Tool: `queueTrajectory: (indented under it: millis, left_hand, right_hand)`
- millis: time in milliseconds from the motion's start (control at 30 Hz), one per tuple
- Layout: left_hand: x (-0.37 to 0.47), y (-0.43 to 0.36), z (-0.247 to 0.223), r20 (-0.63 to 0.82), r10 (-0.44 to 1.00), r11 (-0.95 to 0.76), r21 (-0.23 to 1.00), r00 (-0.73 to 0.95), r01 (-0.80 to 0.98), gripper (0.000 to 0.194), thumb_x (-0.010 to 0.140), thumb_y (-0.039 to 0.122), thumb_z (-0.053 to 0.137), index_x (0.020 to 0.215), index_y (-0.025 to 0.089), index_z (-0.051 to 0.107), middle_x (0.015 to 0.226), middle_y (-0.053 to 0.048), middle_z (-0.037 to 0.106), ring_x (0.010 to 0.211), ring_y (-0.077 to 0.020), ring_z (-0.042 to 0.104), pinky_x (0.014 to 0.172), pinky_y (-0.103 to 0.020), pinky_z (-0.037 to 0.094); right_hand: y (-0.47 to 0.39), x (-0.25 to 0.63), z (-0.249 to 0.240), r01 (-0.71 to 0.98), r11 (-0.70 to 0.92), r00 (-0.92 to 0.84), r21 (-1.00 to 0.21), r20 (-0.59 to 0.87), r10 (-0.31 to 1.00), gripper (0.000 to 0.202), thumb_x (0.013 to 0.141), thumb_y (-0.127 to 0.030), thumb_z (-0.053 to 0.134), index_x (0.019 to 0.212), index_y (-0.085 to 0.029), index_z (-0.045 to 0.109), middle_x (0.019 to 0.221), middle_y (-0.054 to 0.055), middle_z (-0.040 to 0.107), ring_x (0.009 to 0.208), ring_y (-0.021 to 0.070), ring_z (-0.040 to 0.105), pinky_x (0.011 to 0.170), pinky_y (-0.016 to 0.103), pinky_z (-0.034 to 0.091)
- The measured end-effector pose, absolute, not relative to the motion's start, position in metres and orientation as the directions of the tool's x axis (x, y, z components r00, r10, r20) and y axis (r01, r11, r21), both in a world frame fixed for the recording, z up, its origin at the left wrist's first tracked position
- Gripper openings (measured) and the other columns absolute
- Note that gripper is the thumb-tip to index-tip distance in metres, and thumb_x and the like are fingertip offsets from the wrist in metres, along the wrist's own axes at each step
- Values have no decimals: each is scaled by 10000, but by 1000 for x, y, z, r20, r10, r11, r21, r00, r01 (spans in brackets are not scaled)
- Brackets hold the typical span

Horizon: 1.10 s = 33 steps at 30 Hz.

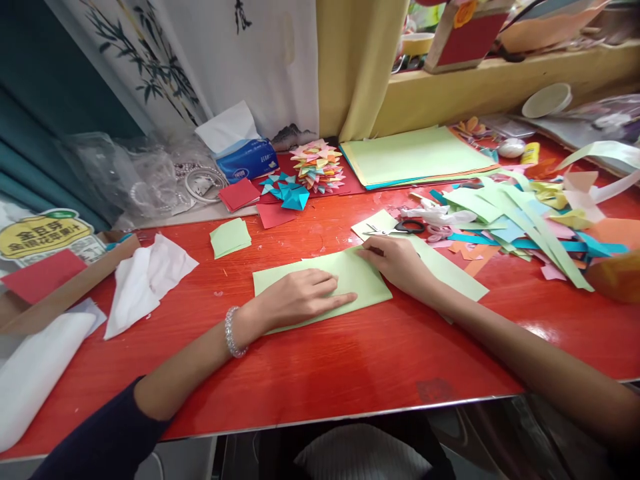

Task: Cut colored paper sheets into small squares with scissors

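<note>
Green paper (353,272), folded flat, lies in front of us on the red table (320,380), and in the head view we see our 2 hands on it, apart from each other. Our left hand (307,295) rests palm down across it, thumb stretched out to the right, with a clear beaded bracelet (235,332) at the wrist. Our right hand (397,263) curls its fingers at the far right corner; we cannot tell whether they pinch the paper. Just beyond that hand, 1 pair of scissors (411,227) lies on loose green paper (455,272). Farther left we have a small pile of green squares (230,238), and behind it red squares (240,194) beside a blue tissue pack (247,160). Bigger sheets (420,157) are stacked at the back, and coloured scraps (520,220) spread out to the right. At far left we see crumpled tissue (145,287).
</note>
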<state>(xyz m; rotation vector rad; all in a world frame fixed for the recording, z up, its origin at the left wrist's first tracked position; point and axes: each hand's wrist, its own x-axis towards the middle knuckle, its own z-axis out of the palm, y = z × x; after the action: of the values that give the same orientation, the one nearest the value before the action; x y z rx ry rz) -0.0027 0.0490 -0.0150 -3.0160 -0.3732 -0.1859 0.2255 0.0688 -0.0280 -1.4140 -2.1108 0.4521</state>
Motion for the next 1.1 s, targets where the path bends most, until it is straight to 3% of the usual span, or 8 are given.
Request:
queueTrajectory:
  millis: [167, 267, 600, 733, 833, 933, 1000, 1100]
  left_hand:
    - [13, 37, -20, 265, 208, -975, -23, 942, 222, 314, 915, 84, 346, 1144, 46, 558, 1128, -134, 637, 1117, -208, 557, 964, -329, 472]
    - [20, 32, -27, 296, 246, -968, 20, 923, 252, 332, 911, 71, 342, 1181, -2, 521, 1208, -149, 602, 1150, -208, 538, 961, -304, 476]
    - [20, 39, -26, 102, 265, -961, 109, 959, 254, 453, 911, 86, 301, 1339, 184, 415, 1346, -107, 484, 1181, -228, 471, 976, -399, 415]
    - [20, 38, -27, 107, 265, -961, 108, 958, 254, 463, 905, 80, 298, 1337, 194, 417, 1347, -88, 481, 1188, -230, 449, 977, -391, 409]
    - [20, 38, -29, 136, 266, -962, 96, 954, 255, 451, 901, 90, 327, 1325, 205, 430, 1318, -87, 500, 1155, -230, 467, 948, -388, 433]
    - [21, 39, -31, 165, 263, -964, 89, 951, 251, 419, 898, 106, 360, 1293, 196, 464, 1272, -98, 529, 1141, -230, 474, 940, -395, 443]
    - [21, 39, -31, 181, 253, -967, 87, 951, 241, 388, 903, 120, 368, 1267, 176, 489, 1271, -101, 532, 1158, -230, 467, 960, -394, 435]
    - [22, 38, -30, 195, 241, -970, 74, 951, 231, 363, 923, 135, 342, 1247, 150, 505, 1289, -97, 533, 1180, -226, 468, 983, -381, 429]
  right_hand:
    - [71, 226, -32, 728, 394, -285, -561, 274, 918, 176, 830, -211, 491, 659, -173, 504, 659, 29, 571, 615, 145, 493, 603, 253, 342]
    - [72, 226, -32, 732, 387, -272, -560, 282, 920, 182, 824, -205, 489, 644, -175, 496, 636, 21, 557, 600, 142, 485, 594, 252, 341]
    - [74, 226, -26, 795, 348, -272, -497, 221, 937, 208, 838, -219, 507, 644, -163, 558, 618, 22, 585, 574, 142, 507, 553, 256, 351]
    - [66, 235, -8, 847, 364, -260, -388, 296, 919, 175, 857, -238, 519, 912, -133, 647, 890, 92, 674, 698, 181, 610, 630, 292, 442]
    - [37, 243, 4, 801, 543, -421, -253, 408, 810, 277, 905, -248, 460, 1116, -135, 599, 1059, 114, 664, 934, 225, 630, 792, 333, 482]
    - [-5, 244, -2, 655, 738, -689, -163, 271, 672, 409, 924, -252, 426, 1305, -106, 451, 1106, 127, 661, 1006, 235, 627, 850, 352, 501]
    - [-28, 241, -13, 686, 711, -671, -154, 242, 701, 500, 941, -252, 387, 1372, -8, 316, 1159, 174, 628, 1109, 253, 575, 912, 385, 482]
    - [-45, 236, -28, 752, 633, -589, -186, 243, 771, 543, 960, -232, 340, 1432, -35, 155, 1269, 133, 562, 1157, 213, 544, 1008, 403, 415]
